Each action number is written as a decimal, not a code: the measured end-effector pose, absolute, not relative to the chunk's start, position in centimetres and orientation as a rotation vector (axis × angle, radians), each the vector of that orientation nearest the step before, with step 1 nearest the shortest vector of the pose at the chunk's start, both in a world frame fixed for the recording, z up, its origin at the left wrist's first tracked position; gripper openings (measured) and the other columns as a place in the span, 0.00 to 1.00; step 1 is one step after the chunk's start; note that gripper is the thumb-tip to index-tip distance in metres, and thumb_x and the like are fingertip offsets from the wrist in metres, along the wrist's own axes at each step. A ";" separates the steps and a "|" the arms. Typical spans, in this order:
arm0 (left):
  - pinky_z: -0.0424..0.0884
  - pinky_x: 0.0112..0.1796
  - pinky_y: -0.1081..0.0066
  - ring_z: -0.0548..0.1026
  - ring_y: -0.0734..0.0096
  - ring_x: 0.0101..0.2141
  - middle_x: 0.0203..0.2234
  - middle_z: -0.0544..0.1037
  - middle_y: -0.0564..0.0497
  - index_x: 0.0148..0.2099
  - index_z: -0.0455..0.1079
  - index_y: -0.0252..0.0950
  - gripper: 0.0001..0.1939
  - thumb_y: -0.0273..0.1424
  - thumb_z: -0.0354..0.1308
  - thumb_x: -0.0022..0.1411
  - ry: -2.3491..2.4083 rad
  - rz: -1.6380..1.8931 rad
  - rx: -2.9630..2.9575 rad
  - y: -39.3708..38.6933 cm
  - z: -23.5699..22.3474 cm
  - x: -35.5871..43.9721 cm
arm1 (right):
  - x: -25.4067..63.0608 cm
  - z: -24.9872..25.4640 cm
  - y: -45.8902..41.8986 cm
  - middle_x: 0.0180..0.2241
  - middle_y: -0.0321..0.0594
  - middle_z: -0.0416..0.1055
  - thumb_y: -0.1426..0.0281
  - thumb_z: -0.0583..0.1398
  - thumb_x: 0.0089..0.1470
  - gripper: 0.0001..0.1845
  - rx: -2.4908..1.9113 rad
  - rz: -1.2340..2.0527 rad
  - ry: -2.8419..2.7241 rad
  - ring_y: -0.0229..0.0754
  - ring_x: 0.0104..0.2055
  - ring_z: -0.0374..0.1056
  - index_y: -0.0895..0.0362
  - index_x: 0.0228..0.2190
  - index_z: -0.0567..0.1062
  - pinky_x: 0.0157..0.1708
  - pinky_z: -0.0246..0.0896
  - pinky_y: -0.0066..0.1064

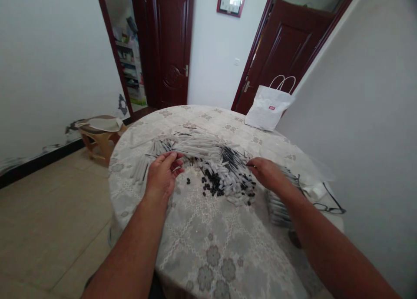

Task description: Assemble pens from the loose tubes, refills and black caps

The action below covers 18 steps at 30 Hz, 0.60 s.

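Note:
My left hand [164,171] is at the left side of a heap of pen parts, thumb and index finger drawn together and the other fingers curled. A thin dark line shows by its fingertips; whether it is held cannot be made out. My right hand [265,172] pinches the end of a thin dark rod, like a pen refill, beside a bunch of such dark rods [232,157]. Between the hands are long whitish tubes [198,144], short white pieces [230,181] and small black plugs [213,182]. More whitish tubes [139,168] lie left of my left hand.
A patterned cloth covers the round table [202,238]. Under my right forearm lies a stack of grey-white tubes [278,210], with eyeglasses [329,209] farther right. A white paper bag [269,107] stands at the back right. A wooden stool [100,138] is off to the left.

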State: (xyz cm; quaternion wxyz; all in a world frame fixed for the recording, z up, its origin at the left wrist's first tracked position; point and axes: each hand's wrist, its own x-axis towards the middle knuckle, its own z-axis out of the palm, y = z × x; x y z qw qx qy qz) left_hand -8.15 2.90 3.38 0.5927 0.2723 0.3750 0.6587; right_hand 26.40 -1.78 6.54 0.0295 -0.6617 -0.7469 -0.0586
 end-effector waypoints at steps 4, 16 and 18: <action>0.71 0.21 0.76 0.73 0.76 0.23 0.32 0.79 0.50 0.39 0.71 0.34 0.14 0.32 0.68 0.50 0.861 1.647 0.526 3.2 3.3 -8.7 | 19.8 6.2 0.3 0.47 0.46 0.77 0.67 0.54 0.67 0.15 -1.834 -0.130 -2.418 0.44 0.52 0.71 0.56 0.49 0.78 0.53 0.59 0.30; 0.68 0.19 0.78 0.70 0.78 0.21 0.28 0.76 0.53 0.39 0.70 0.34 0.13 0.32 0.66 0.51 0.809 1.665 0.403 2.6 4.2 -9.4 | 9.8 3.0 6.7 0.48 0.49 0.73 0.61 0.55 0.67 0.15 -2.016 -0.298 -2.367 0.49 0.52 0.69 0.56 0.48 0.75 0.48 0.63 0.34; 0.67 0.19 0.78 0.70 0.79 0.21 0.28 0.76 0.53 0.39 0.70 0.34 0.12 0.32 0.65 0.52 0.806 1.660 0.401 2.5 4.3 -9.4 | 9.6 2.8 6.7 0.48 0.48 0.73 0.63 0.53 0.67 0.14 -2.006 -0.313 -2.383 0.48 0.51 0.69 0.56 0.47 0.75 0.47 0.63 0.33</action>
